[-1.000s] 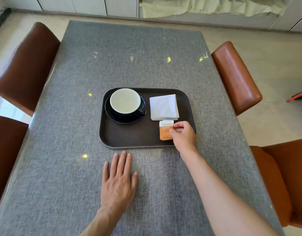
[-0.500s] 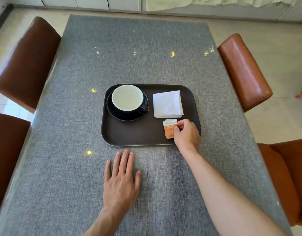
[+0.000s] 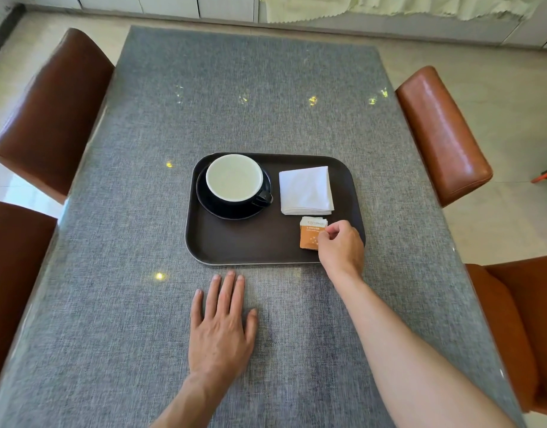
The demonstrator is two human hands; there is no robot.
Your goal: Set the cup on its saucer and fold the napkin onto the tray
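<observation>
A dark cup with a pale inside stands upright on its black saucer at the left of a dark brown tray. To its right on the tray lies a folded white napkin. Just in front of the napkin lies an orange and white sachet, and my right hand pinches its right edge with thumb and fingers. Flat on the grey tablecloth in front of the tray rests my left hand, fingers spread and holding nothing.
The grey table has brown leather chairs on both sides: two at the left and two at the right. White cabinets and a pale cloth run along the far wall.
The camera has shifted slightly. My right hand stays pinched on the sachet, which has turned a little on the tray. My left hand has not moved.
</observation>
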